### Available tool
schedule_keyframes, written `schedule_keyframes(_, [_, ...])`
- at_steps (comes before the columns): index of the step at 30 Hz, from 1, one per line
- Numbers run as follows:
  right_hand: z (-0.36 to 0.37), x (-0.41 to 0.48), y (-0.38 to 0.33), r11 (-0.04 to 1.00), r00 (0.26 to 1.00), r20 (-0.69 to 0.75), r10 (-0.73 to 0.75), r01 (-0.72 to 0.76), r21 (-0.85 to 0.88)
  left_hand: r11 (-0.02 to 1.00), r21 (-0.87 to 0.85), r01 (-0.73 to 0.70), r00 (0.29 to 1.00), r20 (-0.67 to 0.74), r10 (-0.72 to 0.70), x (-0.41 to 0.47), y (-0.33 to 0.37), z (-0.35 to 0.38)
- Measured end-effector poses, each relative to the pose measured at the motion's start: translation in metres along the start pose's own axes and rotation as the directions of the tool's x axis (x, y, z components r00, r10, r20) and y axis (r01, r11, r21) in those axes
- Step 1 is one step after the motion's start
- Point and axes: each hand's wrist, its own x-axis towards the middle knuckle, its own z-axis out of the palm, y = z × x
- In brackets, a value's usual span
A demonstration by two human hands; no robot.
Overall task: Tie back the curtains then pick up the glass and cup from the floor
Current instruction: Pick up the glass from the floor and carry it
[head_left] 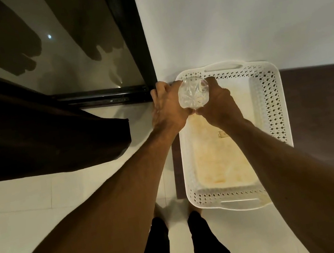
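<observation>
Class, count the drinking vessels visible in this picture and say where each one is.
1. A clear glass is held between the left hand and right hand, over the white basket's far end. No cup shows; one may be hidden behind the arms.

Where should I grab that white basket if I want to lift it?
Grab the white basket by its two slot handles: the far handle by the wall and the near handle at the close end. Reach down from above at each short end and hook your fingers through. The long sides are only small-holed lattice, likely harder to grip.
</observation>
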Motion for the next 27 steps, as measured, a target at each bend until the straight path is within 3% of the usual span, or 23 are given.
schedule_keyframes(15, [0.014, 0.020, 0.005, 0.996, 0.998, -0.049, 0.047, -0.043, 0.077, 0.999, -0.043, 0.013, 0.994, -0.109, -0.018, 0.011, 0.004, 0.016])
schedule_keyframes(23, [0.012, -0.001, -0.002, 0.984, 0.984, -0.048, 0.172, -0.169, 0.060, 0.992, -0.123, 0.028, 0.998, -0.054, -0.035, -0.012, 0.002, -0.003])
schedule_keyframes(27, [0.002, -0.042, -0.022, 0.982, 0.981, -0.048, 0.188, -0.187, 0.038, 0.972, -0.175, 0.157, 0.988, 0.030, -0.154, -0.050, -0.003, -0.034])
